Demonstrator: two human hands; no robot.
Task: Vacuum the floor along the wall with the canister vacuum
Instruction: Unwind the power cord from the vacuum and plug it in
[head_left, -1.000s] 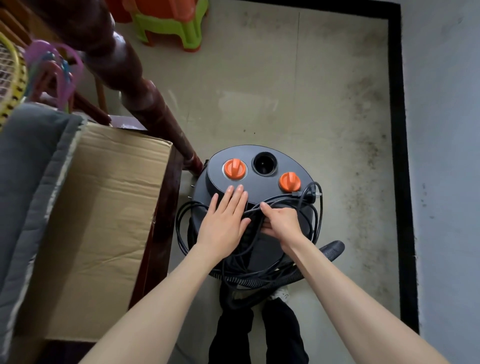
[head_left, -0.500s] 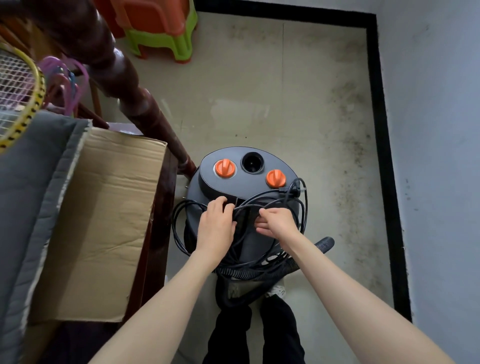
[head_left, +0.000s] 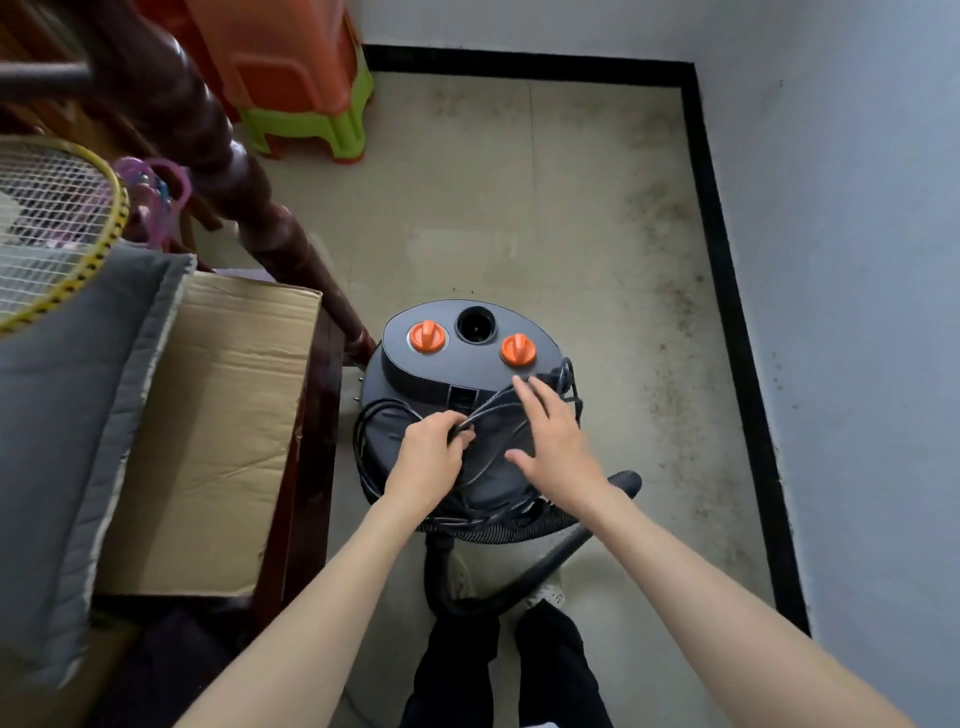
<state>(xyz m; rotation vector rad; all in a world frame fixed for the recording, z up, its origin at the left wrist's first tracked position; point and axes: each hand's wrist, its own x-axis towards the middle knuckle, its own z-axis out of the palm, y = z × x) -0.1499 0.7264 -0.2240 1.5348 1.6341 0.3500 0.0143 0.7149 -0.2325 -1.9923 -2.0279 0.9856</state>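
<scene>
- Round dark grey canister vacuum (head_left: 441, 374) with 2 orange knobs, centre frame on the floor, draped in black power cord (head_left: 374, 415).
- Left hand (head_left: 428, 449) pinches the cord; right hand (head_left: 553, 441) spread flat above.

Soft, even, rather dim daylight fills the view, with no hard shadows or glare. Wide-angle distortion bends the wall (head_left: 857, 260) and black skirting (head_left: 737, 291) at the edges. The hands (head_left: 550, 441) look slightly smeared, perhaps by motion; the left border is blurred.
</scene>
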